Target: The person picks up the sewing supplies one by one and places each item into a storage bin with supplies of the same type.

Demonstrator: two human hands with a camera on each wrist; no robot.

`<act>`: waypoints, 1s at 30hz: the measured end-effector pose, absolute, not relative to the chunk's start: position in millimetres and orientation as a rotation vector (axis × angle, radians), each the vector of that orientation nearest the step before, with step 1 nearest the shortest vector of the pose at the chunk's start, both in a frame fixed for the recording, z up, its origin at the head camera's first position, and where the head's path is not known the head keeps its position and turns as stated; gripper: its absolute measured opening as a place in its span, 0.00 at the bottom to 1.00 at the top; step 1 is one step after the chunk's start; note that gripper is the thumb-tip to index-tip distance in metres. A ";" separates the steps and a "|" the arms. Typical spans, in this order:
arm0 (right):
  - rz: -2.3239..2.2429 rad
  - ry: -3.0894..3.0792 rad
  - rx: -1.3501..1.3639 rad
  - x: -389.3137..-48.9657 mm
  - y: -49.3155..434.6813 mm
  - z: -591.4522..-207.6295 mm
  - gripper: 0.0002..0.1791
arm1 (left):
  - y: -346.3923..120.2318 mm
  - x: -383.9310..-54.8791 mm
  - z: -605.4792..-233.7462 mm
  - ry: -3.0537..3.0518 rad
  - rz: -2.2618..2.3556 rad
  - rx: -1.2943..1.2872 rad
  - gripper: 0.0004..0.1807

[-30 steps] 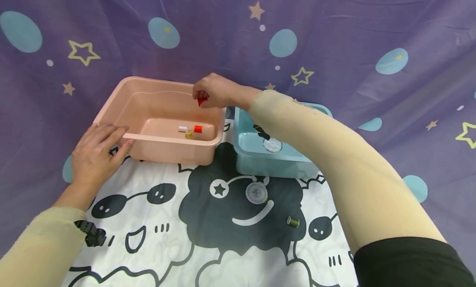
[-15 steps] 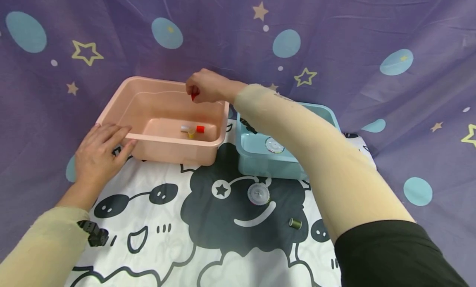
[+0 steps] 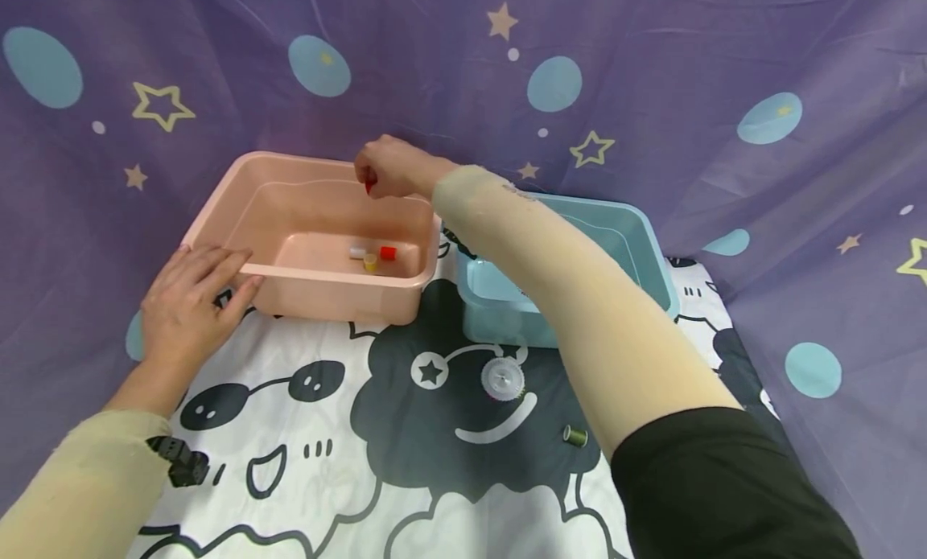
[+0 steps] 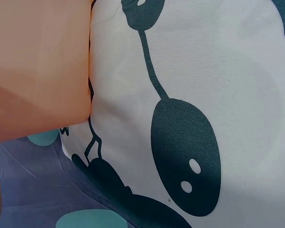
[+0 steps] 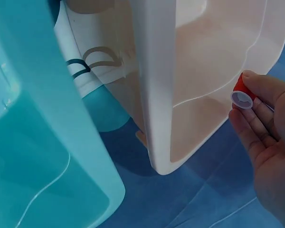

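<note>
My right hand (image 3: 394, 169) is over the far right part of the pink plastic bin (image 3: 340, 293). Between thumb and fingers it pinches a red thread spool (image 5: 243, 92) with a pale hollow end, seen best in the right wrist view. In the head view fingers mostly hide that spool. My left hand (image 3: 191, 302) holds the bin's near left corner, fingers over the rim and thumb along the outer front wall. On the bin's floor lie a white spool (image 3: 358, 253), a yellow spool (image 3: 370, 262) and another red spool (image 3: 388, 253).
A light blue bin (image 3: 507, 322) stands just right of the pink one, partly behind my right forearm. A clear round pin wheel (image 3: 503, 379) and a dark green thread spool (image 3: 575, 436) lie on the patterned cloth (image 3: 304, 511). A purple cloth (image 3: 449, 76) hangs behind.
My right hand has moved left, farther over the pink bin, carrying the red thread spool. The left hand stays at the bin's corner.
</note>
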State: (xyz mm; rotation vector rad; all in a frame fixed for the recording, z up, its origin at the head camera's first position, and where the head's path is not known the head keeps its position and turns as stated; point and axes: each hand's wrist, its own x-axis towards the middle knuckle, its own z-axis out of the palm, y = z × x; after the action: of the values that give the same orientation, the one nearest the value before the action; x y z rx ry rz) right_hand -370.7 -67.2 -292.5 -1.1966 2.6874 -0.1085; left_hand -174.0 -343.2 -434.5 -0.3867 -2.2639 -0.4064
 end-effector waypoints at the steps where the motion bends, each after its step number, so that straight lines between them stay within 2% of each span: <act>1: -0.092 2.693 -1.204 -371.5 -68.5 -293.1 0.12 | -343.6 -173.7 -433.6 -2.271 -0.397 -0.390 0.37; 12: -0.001 2.670 -1.117 -378.0 -75.6 -302.1 0.14 | -343.2 -172.8 -436.6 -2.260 -0.411 -0.373 0.39; 19: 0.049 2.665 -1.065 -380.8 -79.2 -308.2 0.12 | -344.7 -172.6 -435.9 -2.290 -0.367 -0.402 0.34; 30: 0.109 2.692 -1.095 -377.9 -77.9 -310.9 0.09 | -343.5 -173.1 -435.1 -2.287 -0.361 -0.404 0.33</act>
State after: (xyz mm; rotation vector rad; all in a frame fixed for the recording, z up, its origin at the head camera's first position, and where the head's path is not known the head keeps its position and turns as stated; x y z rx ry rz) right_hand -377.9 -77.9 -310.9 -1.0949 2.6919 0.1087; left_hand -173.1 -343.5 -435.1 -0.4040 -2.2866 -0.3611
